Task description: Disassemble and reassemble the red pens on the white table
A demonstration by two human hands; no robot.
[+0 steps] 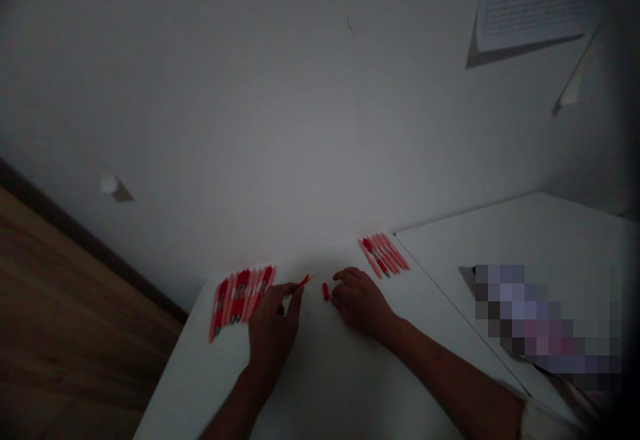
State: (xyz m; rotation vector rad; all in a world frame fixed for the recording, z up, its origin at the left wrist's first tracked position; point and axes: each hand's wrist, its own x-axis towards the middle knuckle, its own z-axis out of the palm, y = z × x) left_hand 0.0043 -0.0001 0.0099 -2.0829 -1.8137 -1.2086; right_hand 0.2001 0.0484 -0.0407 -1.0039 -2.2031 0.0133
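Observation:
My left hand [275,323] is closed in a pinch on a slim red pen part [304,281], which has a paler tip pointing up and right. Just right of it, a short red pen piece [325,291] lies on the white table. My right hand [361,302] rests beside that piece, its fingers bent and apart, with nothing visible in them. Left of my left hand lies a row of pink and red pens [237,297], partly hidden by that hand. A smaller group of similar pens [384,255] lies beyond my right hand.
The white table [320,387] meets a pale wall [300,127] at the back. A second white tabletop [500,240] adjoins on the right, bearing a blurred-out object [545,333]. Brown wood [75,320] shows at left. Written paper [535,10] hangs on the wall.

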